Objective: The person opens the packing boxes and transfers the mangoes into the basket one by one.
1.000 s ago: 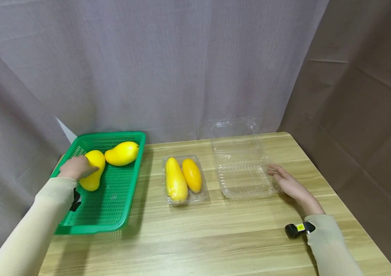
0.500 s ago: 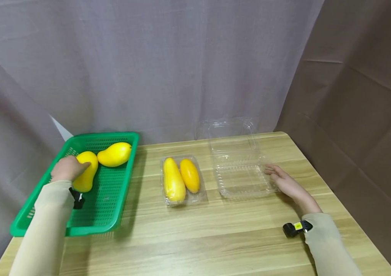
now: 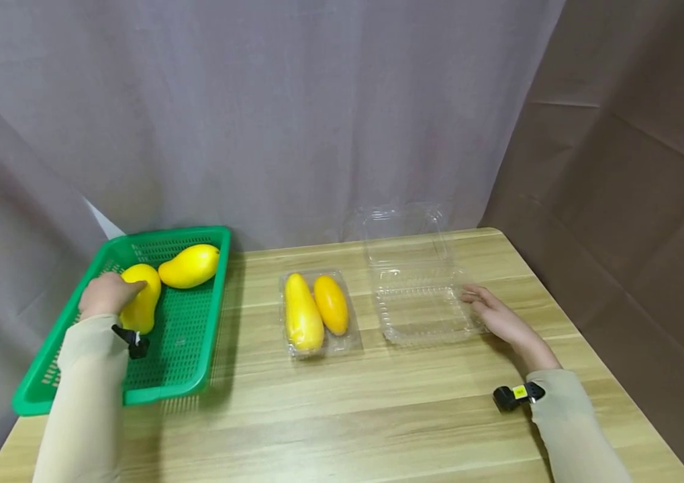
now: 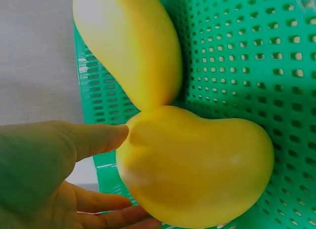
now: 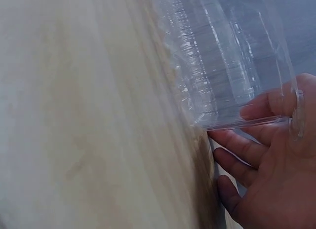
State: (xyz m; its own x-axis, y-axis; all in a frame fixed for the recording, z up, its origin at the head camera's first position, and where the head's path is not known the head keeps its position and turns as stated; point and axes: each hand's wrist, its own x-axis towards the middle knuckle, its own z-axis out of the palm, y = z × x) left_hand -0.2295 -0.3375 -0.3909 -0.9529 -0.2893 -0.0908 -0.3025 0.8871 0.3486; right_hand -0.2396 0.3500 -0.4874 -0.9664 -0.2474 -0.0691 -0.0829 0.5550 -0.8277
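My left hand (image 3: 106, 295) is in the green basket (image 3: 210, 335), gripping a yellow mango (image 3: 142, 302) at its left side. In the left wrist view, the thumb lies against one end of that mango (image 4: 197, 165) while the fingertips pass behind its edge. Another mango (image 3: 190, 266) touches it at the basket's back. On the right, my right hand (image 3: 495, 315) pinches the side wall of a clear plastic clamshell box (image 3: 423, 312), which stands with its lid (image 3: 405, 231) raised. The right wrist view shows the thumb (image 5: 261, 104) on the wall's inner side, fingers outside.
Between basket and box lies a clear plastic box (image 3: 350, 339) holding two yellow mangoes (image 3: 304, 315). A wooden table (image 3: 329, 422) bears everything. Grey cloth (image 3: 269, 121) hangs behind it, and brown cloth (image 3: 638, 201) runs along the right.
The basket has slid left across the table, with its two mangoes and my left hand moving along. My right hand and the open box keep their places.
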